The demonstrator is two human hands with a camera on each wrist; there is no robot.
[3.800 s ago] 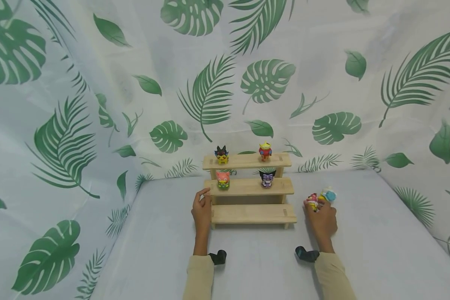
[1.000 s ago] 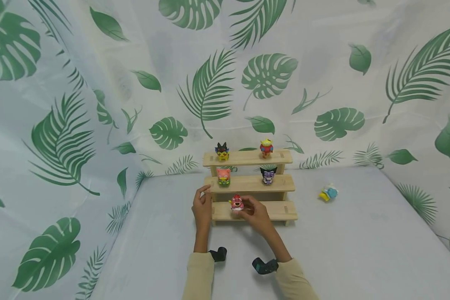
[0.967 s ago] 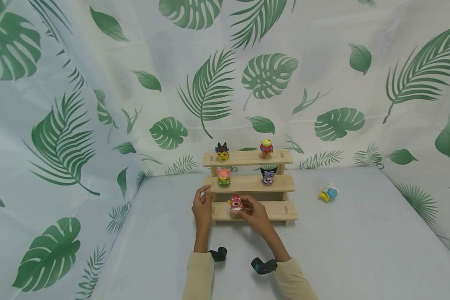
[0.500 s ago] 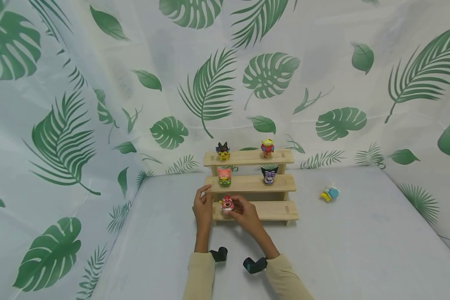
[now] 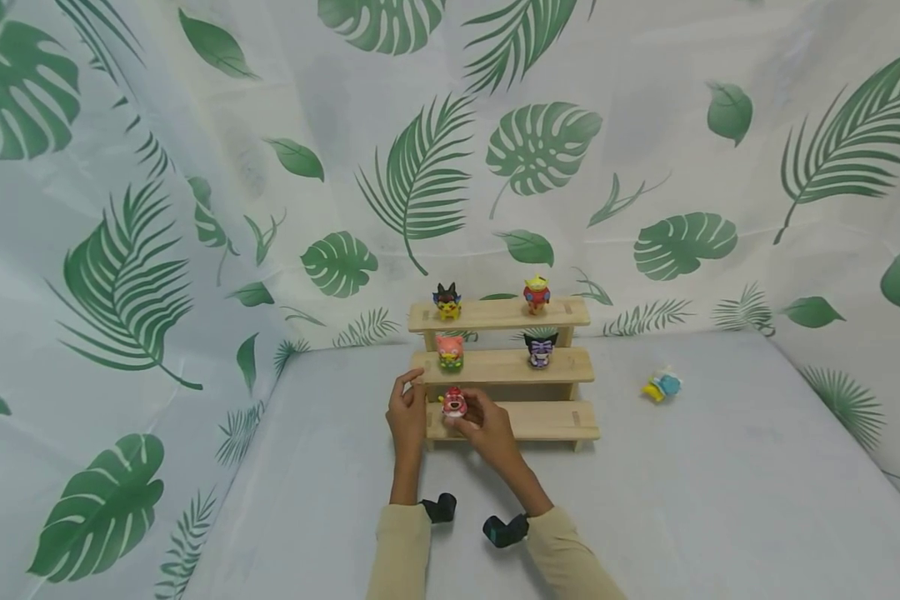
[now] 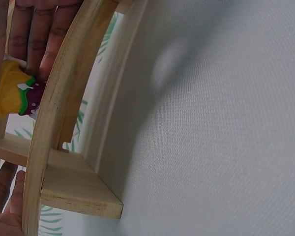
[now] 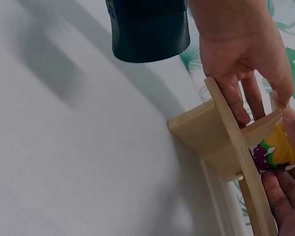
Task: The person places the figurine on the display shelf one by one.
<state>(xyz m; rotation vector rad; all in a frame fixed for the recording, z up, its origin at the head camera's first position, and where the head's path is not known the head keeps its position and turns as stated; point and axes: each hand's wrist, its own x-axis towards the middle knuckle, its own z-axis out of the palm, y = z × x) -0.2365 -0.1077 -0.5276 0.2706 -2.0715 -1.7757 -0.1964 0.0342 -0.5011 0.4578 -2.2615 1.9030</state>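
My right hand [image 5: 492, 433] pinches a small pink bear figurine [image 5: 454, 403] at the left end of the bottom shelf of a three-tier wooden stand [image 5: 547, 421]. The figurine is upright; the wrist views show its yellow back and its purple base close against the shelf, and I cannot tell if it bears on the wood. My left hand [image 5: 406, 417] holds the stand's left side by the middle shelf, its fingers bent about the wood in the right wrist view.
On the middle shelf stand a pink-eared figurine [image 5: 450, 353] and a black-and-purple one [image 5: 541, 351]. The top shelf bears a black-and-yellow figurine [image 5: 447, 302] and a red one with a yellow top [image 5: 537, 295]. A blue-and-yellow figurine [image 5: 662, 386] lies on the white cloth to the right.
The right hand picked up the pink bear figurine from the cloth at right and carried it left to the bottom shelf, lately shifting slightly further left. The left hand has stayed at the stand.
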